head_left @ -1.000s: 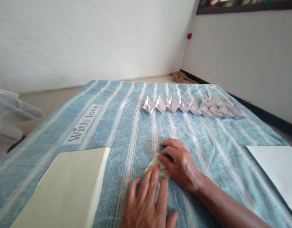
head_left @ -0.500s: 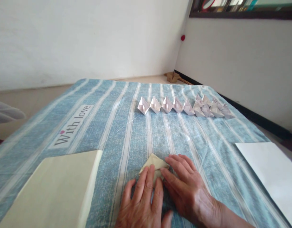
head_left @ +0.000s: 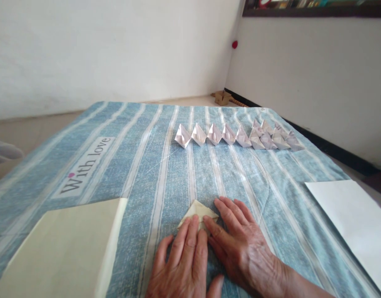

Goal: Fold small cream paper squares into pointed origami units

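Observation:
A small folded piece of cream paper [head_left: 199, 209] lies on the blue striped cloth [head_left: 153, 165] near the front edge. My left hand [head_left: 182, 263] lies flat on its near part, fingers stretched out together. My right hand [head_left: 240, 244] rests beside it on the right, fingers flat and spread, fingertips touching the fold's right edge. Only the pointed far tip of the paper shows; the rest is under my hands.
Several white folded paper boats [head_left: 230, 135] stand in a row further back. A stack of cream sheets [head_left: 63, 248] lies at the front left, a white sheet [head_left: 354, 219] at the right. Walls meet behind, with a small brown object [head_left: 221, 97] on the floor.
My right hand has gone from curled over the paper's top to lying flat beside it. Both hands slid slightly nearer. The view has shifted a little to the right.

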Motion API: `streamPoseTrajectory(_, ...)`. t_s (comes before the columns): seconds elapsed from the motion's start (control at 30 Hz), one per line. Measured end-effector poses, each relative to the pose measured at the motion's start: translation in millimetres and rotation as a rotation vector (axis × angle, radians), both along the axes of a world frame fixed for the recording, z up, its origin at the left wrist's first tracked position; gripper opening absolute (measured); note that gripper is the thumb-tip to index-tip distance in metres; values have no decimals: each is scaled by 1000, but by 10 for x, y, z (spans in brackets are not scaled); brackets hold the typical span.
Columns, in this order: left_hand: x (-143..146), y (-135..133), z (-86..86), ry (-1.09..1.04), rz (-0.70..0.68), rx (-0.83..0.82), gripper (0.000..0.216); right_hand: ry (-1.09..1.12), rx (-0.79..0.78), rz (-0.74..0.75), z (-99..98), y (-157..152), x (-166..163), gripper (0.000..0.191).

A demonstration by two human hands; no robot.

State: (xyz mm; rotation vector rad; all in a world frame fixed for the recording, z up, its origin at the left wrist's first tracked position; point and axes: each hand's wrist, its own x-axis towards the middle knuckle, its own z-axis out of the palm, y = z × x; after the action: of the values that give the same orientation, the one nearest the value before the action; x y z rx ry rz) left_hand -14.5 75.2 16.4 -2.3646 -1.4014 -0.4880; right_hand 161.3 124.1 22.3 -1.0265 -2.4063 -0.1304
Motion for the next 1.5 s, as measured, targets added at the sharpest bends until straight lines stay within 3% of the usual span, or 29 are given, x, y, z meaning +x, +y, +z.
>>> streamPoseTrajectory(0.57, -7, -6, -21, 27, -15, 7, 54, -61, -3, -19, 32, 10, 72, 30)
streamPoseTrajectory(0.87, -10, -12, -8, 15, 5, 2, 51, 34, 112, -115, -24, -3, 87, 31)
streamPoseTrajectory(1.07, -14, -15, 5, -9, -16, -4, 47, 40, 118, -30, -39, -76, 41, 25)
streamPoseTrajectory(1.5, -10, -16, -1, -6, -20, 0, 48, 6, 113, -161, -69, -97, 31, 29)
